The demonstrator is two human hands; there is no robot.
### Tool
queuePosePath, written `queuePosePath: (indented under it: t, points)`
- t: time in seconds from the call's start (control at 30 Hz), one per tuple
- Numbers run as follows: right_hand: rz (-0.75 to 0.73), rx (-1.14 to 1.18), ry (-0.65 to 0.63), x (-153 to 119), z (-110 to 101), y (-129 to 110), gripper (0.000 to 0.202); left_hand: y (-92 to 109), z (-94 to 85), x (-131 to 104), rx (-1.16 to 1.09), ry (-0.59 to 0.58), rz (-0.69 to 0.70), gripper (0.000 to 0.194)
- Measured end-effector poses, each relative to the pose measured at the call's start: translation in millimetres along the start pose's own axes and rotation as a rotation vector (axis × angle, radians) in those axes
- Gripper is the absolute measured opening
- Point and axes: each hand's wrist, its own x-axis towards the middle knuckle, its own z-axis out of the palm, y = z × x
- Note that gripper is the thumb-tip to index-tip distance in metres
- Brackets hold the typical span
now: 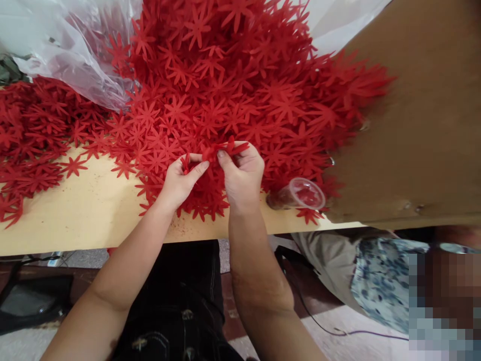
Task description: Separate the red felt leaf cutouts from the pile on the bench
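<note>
Both hands meet over the near edge of a big heap of red star-shaped fabric petals (225,95). My left hand (180,180) is closed, with thumb and fingers pinching a red petal piece (185,163). Just to its right, my right hand (242,170) grips another red petal piece (210,152) between thumb and bent fingers. The pieces overlap between the hands, so I cannot tell whether they are joined. Beside my right wrist, a clear plastic cup (306,193) lies tilted against the petals; what it holds is hard to make out.
A brown cardboard sheet (409,130) borders the heap on the right. Clear plastic bags (82,55) lie at the back left, above a second red pile (33,130). The light wooden table (93,205) ends close to me. Another person in a patterned garment (379,281) sits at the right.
</note>
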Motion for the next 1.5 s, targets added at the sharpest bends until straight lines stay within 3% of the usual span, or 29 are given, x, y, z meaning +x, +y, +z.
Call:
queuePosePath:
  t: [0.13, 0.23, 0.57, 0.77, 0.87, 1.03, 1.17, 1.4, 1.5]
  points:
    - [-0.045, -0.055, 0.179, 7, -8, 12, 0.017, -5, -2.0, 2, 0.020, 0.101, 0.004, 0.020]
    - [-0.042, -0.071, 0.205, 12, -12, 17, 0.021, -8, -3.3, 3, 0.037, 0.135, 0.032, 0.021]
    - [0.047, 0.023, 0.041, 0, -4, -6, 0.028, -4, -0.6, 4, 0.144, 0.182, 0.074, 0.034]
    - [0.153, 0.069, -0.271, -7, 4, -10, 0.034, -2, 0.3, 3, 0.127, 0.175, 0.020, 0.037]
    - [0.173, 0.092, -0.296, -7, 5, -7, 0.033, -4, -0.1, 3, 0.057, 0.161, 0.003, 0.027]
    - [0.152, 0.135, -0.208, -4, 2, -9, 0.029, -3, 0.4, 2, -0.082, 0.033, -0.029, 0.023]
    - [0.113, 0.082, -0.093, -1, -2, -8, 0.025, -1, 0.2, 0, -0.017, -0.016, -0.032, 0.021]
    - [-0.045, -0.095, 0.176, 16, -17, 14, 0.023, -6, -2.5, 4, -0.019, 0.184, 0.033, 0.015]
    - [-0.004, -0.088, 0.127, 19, -21, 17, 0.028, -7, -1.6, 4, -0.030, 0.157, 0.030, 0.021]
